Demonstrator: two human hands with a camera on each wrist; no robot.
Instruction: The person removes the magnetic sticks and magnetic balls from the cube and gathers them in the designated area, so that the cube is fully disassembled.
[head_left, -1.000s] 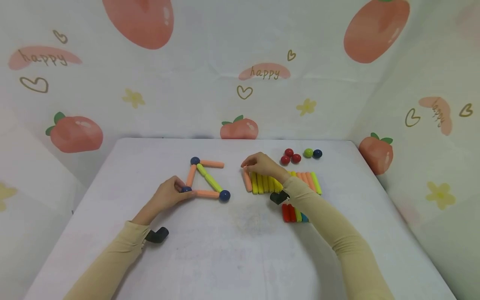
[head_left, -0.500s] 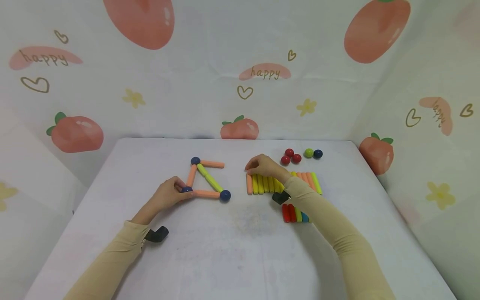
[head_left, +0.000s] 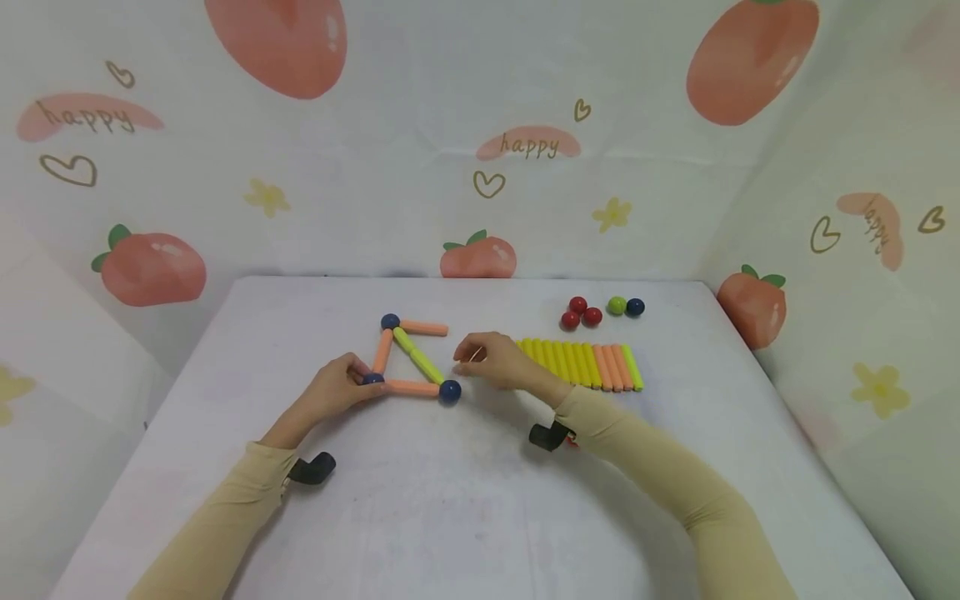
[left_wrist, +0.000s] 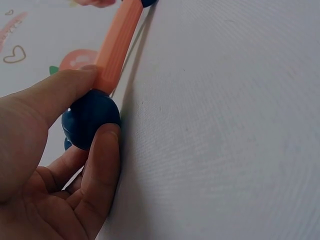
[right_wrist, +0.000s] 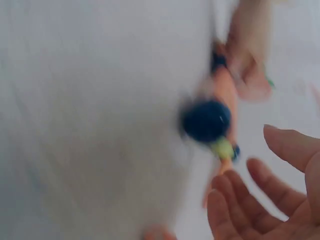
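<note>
My left hand [head_left: 341, 387] pinches a dark blue ball [left_wrist: 91, 117] at the near left corner of a stick-and-ball frame; its thumb lies on the end of a peach stick [left_wrist: 117, 47]. Two more blue balls join the frame, one at the far corner [head_left: 390, 322] and one at the near right [head_left: 450, 391]. A yellow-green stick piece [head_left: 418, 356] runs between those two. Another peach stick [head_left: 424, 328] points right from the far ball. My right hand [head_left: 491, 360] hovers just right of the near right ball, thumb and fingers apart, nothing visible between them.
A row of yellow sticks [head_left: 562, 362], peach sticks [head_left: 613, 367] and a yellow-green stick [head_left: 632, 367] lies right of my right hand. Behind it are several balls: red [head_left: 592, 317], green [head_left: 617, 306] and blue [head_left: 635, 307]. My right forearm mostly hides the nearer sticks.
My right hand set a peach stick upright against the left end of the row, released it, then moved left and nearer towards the frame. My left hand stays on its ball.
</note>
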